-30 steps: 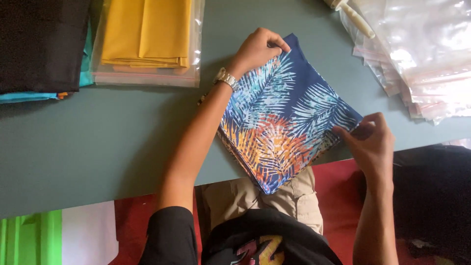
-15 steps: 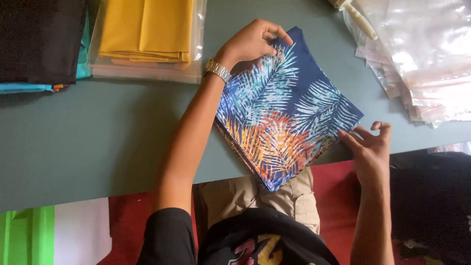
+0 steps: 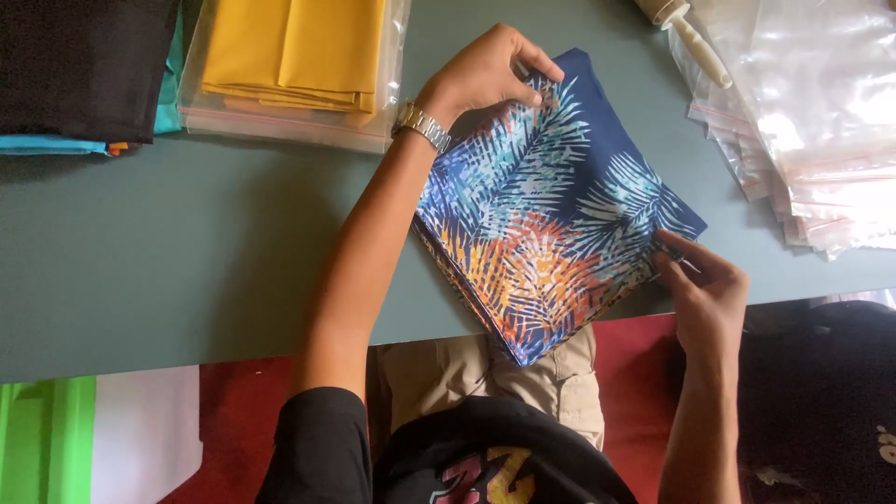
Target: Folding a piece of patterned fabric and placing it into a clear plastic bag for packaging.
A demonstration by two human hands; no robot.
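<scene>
A folded blue cloth (image 3: 551, 215) with a palm-leaf print in white, light blue and orange lies on the grey-green table (image 3: 187, 252), one corner hanging over the near edge. My left hand (image 3: 485, 75), with a metal watch on the wrist, pinches the cloth's far corner. My right hand (image 3: 705, 294) grips the cloth's right corner between thumb and fingers at the table's edge.
A clear bag holding folded yellow fabric (image 3: 294, 56) lies at the back. Black cloth over teal cloth (image 3: 79, 65) sits at the far left. A pile of empty clear plastic bags (image 3: 812, 121) lies at the right, with a white roller-like tool (image 3: 686, 33) beside it.
My right hand opened and drew off the cloth's corner half a second ago, then closed on it again. The left hand stayed on the far corner.
</scene>
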